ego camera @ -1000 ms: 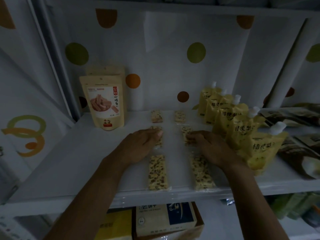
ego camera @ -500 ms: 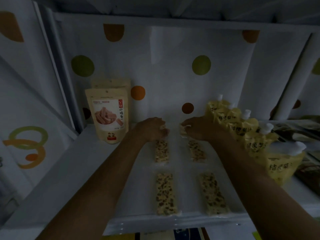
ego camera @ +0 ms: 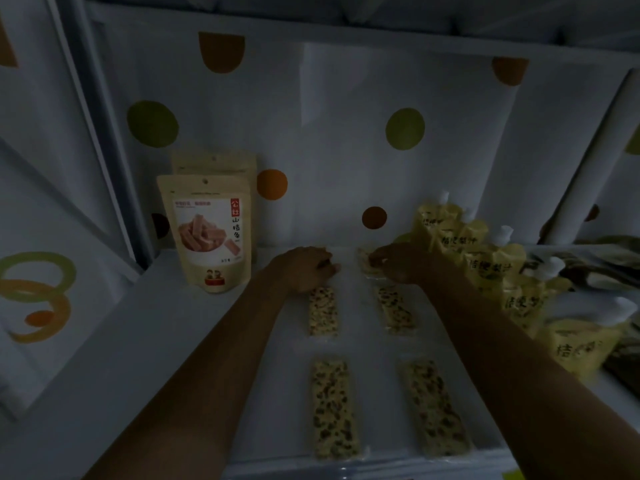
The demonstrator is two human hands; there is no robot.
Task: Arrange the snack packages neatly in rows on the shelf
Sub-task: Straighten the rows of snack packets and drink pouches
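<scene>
Snack bars (ego camera: 323,311) run in two rows back to the hands. The right hand (ego camera: 398,265) pinches the clear wrapper of the rear bar (ego camera: 363,257) in the row farther from the tan pouch (ego camera: 211,233). The left hand (ego camera: 304,268) lies knuckles-up at the back of the nearer row, its grip impossible to tell in the dimness. Pale, dark-flecked slabs, the bars lie flat on the white shelf (ego camera: 166,341). The pouch stands upright, reading 山楂条. Beyond both rows from it stand yellow spouted pouches (ego camera: 485,268), lettering blurred.
</scene>
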